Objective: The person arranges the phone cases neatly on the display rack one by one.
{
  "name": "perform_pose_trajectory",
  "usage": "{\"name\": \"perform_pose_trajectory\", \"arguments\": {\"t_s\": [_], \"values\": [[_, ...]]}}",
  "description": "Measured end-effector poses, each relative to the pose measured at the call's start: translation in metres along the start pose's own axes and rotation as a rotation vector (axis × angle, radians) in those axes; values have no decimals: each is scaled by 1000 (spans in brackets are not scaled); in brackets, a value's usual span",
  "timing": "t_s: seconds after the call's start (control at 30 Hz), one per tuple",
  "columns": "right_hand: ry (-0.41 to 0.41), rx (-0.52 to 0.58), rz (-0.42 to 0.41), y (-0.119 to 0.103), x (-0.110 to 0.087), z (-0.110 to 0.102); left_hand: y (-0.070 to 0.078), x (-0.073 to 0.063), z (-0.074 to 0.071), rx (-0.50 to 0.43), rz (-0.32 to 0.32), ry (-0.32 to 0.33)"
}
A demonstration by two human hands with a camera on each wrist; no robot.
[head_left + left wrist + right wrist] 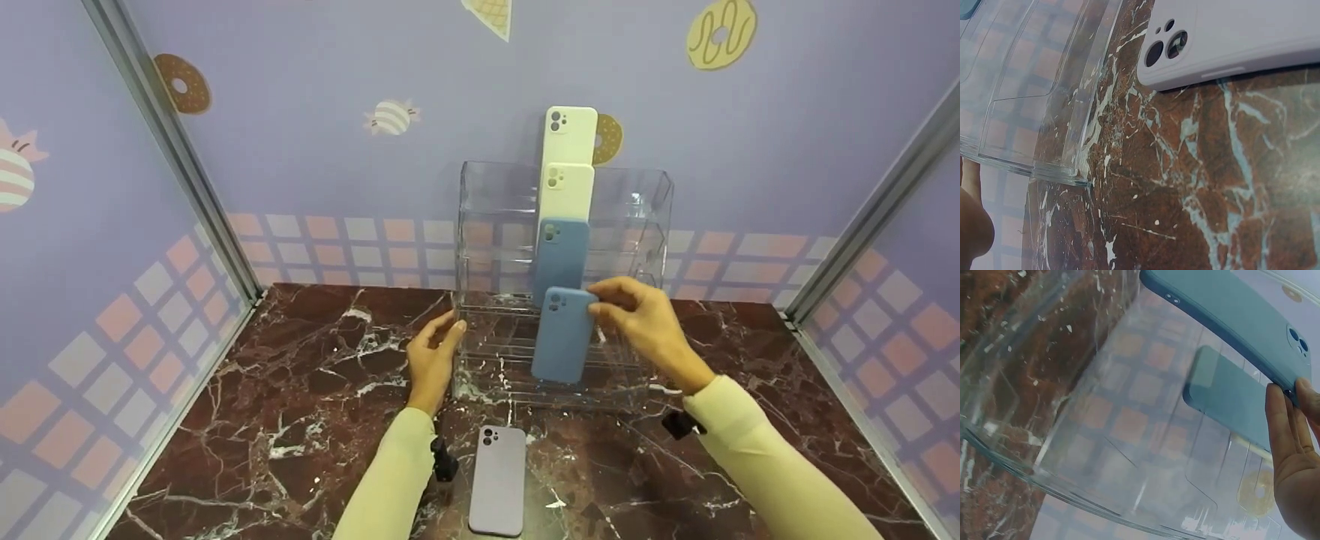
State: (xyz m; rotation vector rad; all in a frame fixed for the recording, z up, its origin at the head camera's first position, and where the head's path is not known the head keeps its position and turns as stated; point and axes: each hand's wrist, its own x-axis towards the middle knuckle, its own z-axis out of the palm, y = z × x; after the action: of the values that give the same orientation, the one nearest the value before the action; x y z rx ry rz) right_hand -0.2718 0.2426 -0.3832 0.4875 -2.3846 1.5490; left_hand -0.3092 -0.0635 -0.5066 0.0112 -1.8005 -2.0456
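Observation:
My right hand [641, 319] pinches a blue phone case [562, 337] by its upper right corner between thumb and fingers. The case hangs nearly upright, tilted slightly, at the front of a clear tiered display rack [480, 195]. In the right wrist view, fingertips grip the blue case [1224, 315] near its camera cutout. Behind it, another blue phone case [562, 255] stands in a tier. My left hand [433, 364] is at the rack's left side, fingers loosely bent against its outer edge. A light purple phone case [498, 480] lies flat on the table.
Two cream phone cases, an upper one [570, 139] and a lower one [568, 191], stand in the rear tiers. The marbled dark red table [315, 420] meets a purple patterned back wall [300, 150]. Metal posts [172, 150] frame the corners.

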Motion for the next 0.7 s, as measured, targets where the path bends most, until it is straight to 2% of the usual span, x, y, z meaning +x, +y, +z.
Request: {"name": "perform_pose_trajectory", "arguments": {"t_s": [0.3, 0.7], "values": [[52, 15, -28, -7, 25, -3, 2, -2, -1, 14, 39, -8], [81, 31, -38, -3, 48, 2, 1, -1, -2, 24, 33, -16]]}}
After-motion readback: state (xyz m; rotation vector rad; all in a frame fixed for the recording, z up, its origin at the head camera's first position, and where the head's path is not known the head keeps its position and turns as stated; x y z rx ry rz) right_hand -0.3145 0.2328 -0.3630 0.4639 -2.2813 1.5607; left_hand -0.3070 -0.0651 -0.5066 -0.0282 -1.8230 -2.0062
